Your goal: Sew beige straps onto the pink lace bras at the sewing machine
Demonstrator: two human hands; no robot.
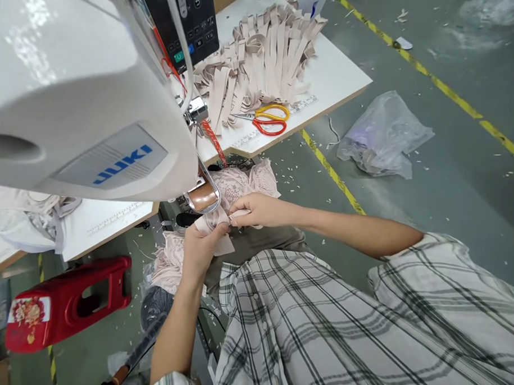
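Note:
A pale pink lace bra [229,185] hangs over my lap, just under the needle end of the sewing machine [110,108]. My left hand [202,248] is closed on a smooth band of the bra, thumb on top. Close beside it, my right hand [257,210] pinches the fabric near a small pale strip; whether that strip is part of the bra I cannot tell. The machine's metal guard [210,188] sits directly above my fingers and hides part of the cloth. More pink lace pieces [170,263] lie below my left hand.
Cut beige straps [269,57] are heaped on the white table [341,77], with red-and-yellow scissors [269,119] at its front. A control panel [187,26] stands behind. To the left is a red stool [75,305]; a plastic bag [385,134] lies on the scrap-strewn floor.

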